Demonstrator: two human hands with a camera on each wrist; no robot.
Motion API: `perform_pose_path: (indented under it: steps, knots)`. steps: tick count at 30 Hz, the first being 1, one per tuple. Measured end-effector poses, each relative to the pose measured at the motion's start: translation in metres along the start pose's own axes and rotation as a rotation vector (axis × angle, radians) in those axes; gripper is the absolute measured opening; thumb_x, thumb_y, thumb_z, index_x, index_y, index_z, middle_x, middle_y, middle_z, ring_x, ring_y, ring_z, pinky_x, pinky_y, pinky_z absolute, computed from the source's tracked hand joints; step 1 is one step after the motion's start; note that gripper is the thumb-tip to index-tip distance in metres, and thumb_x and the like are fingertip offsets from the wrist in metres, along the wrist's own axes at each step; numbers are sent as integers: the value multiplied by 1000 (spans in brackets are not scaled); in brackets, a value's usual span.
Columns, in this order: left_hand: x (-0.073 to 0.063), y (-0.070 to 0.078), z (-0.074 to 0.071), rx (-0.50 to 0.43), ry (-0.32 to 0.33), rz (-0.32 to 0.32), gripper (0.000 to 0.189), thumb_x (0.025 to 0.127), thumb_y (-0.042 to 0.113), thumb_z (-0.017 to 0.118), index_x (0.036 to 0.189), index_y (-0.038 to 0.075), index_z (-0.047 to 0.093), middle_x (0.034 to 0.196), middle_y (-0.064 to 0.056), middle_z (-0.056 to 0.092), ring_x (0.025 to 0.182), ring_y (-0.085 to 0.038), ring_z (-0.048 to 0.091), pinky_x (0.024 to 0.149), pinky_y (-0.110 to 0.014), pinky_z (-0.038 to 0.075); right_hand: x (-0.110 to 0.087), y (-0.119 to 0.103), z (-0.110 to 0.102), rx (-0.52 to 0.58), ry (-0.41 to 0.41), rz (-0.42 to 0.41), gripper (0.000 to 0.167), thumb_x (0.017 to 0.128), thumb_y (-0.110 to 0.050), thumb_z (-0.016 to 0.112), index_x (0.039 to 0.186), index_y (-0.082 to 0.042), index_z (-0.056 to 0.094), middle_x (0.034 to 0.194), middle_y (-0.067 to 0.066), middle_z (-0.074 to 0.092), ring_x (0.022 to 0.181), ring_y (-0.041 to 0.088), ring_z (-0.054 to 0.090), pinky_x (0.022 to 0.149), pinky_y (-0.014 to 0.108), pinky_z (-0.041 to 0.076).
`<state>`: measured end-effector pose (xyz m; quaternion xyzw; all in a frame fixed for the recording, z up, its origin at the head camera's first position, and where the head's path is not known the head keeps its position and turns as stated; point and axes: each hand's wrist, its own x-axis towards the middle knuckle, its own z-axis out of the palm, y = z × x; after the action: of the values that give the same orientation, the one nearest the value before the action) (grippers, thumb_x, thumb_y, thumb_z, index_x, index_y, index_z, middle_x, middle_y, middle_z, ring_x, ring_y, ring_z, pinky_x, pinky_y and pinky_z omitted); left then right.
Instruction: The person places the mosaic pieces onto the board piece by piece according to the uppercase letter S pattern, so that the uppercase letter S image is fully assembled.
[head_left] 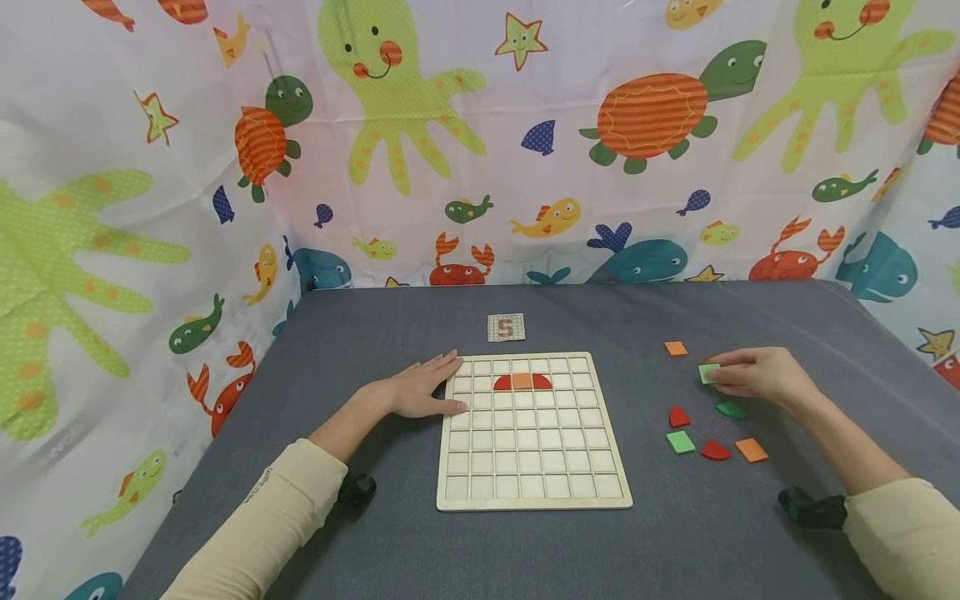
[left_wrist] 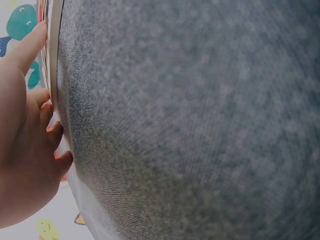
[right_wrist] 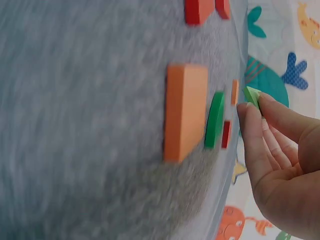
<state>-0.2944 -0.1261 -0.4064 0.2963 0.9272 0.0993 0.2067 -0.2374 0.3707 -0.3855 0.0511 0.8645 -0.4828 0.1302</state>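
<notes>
My left hand (head_left: 414, 389) rests at the left edge of a wooden grid board (head_left: 534, 504), its fingers straight and its thumb on the frame. In the left wrist view, the thumb and fingertips lie along the board's rim (left_wrist: 54, 55). To the right of the board, my right hand (head_left: 767, 375) pinches a light green square tile (head_left: 707, 373) between thumb and finger. The right wrist view has this tile (right_wrist: 253, 95) raised above the cloth. In the board's second row, an orange square (head_left: 521, 381) sits between two red rounded pieces (head_left: 502, 382).
Around the right hand lie an orange square (head_left: 676, 348), a dark green curved piece (head_left: 731, 409), red pieces (head_left: 716, 451), a second light green square (head_left: 681, 442) and another orange square (head_left: 752, 450). Behind the board lies a small pattern card (head_left: 506, 327). A sea-animal curtain (head_left: 480, 242) borders the grey table.
</notes>
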Motion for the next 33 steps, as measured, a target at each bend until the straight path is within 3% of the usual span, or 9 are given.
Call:
perform_pose_path:
  steps: [7, 16, 33]
  knots:
    - [2, -2, 2, 13, 1, -4, 90, 91, 61, 47, 155, 12, 7, 159, -5, 3, 144, -23, 2, 113, -49, 7, 3, -11, 15, 66, -17, 0, 56, 89, -23, 70, 125, 16, 51, 99, 5, 68, 86, 12, 67, 78, 35, 54]
    - [1, -1, 0, -1, -6, -5, 89, 92, 59, 49, 155, 12, 7, 159, -5, 2, 144, -24, 2, 113, -49, 7, 9, -23, 33, 177, -66, 74, 58, 89, -22, 70, 130, 12, 46, 95, 0, 67, 85, 14, 66, 77, 32, 54]
    - [0, -1, 0, 13, 0, -5, 89, 92, 60, 48, 154, 11, 8, 159, -7, 3, 144, -24, 3, 113, -49, 8, 12, -52, 76, 275, -117, 49, 57, 90, -15, 69, 133, 13, 44, 97, 3, 64, 84, 13, 67, 77, 30, 54]
